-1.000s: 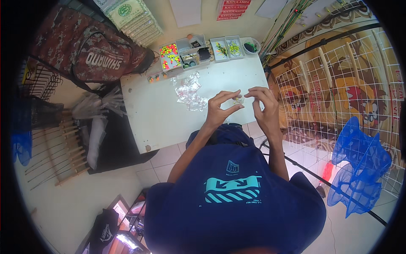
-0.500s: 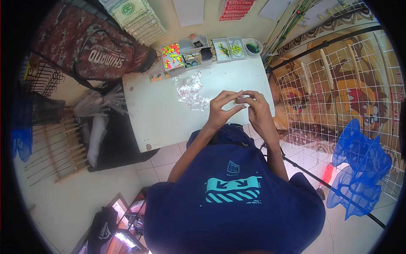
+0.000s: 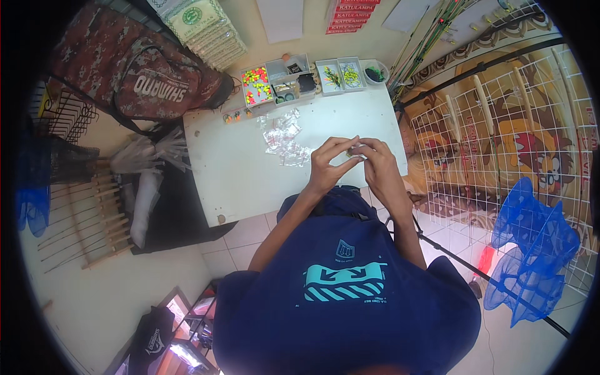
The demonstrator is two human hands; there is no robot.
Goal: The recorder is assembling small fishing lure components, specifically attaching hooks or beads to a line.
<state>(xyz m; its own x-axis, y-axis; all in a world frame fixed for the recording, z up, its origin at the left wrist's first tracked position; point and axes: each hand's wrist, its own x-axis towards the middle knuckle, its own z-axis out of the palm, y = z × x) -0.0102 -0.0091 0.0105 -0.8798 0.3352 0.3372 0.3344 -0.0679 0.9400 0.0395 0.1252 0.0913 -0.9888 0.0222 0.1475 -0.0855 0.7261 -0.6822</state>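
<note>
Above the table's near right part, my left hand (image 3: pixel 325 167) and my right hand (image 3: pixel 381 167) meet at the fingertips. Both are closed in a pinch around something small, mostly covered by the fingers; its kind cannot be made out. Left of my hands, a loose pile of small clear plastic bags (image 3: pixel 282 132) lies on the white table (image 3: pixel 231 165). My left hand is the nearer one to it.
Along the table's far edge stand a compartment box (image 3: pixel 244 92) with red and yellow pieces, trays (image 3: pixel 323 89) of green pieces and a round tub (image 3: pixel 375 82). A camouflage bag (image 3: pixel 156 81) is at left; a white wire rack (image 3: pixel 500 137) and blue nets (image 3: pixel 531 231) are at right.
The view has shifted slightly. My fingers have moved a little around the small thing, and both hands stay together in nearly the same place.
</note>
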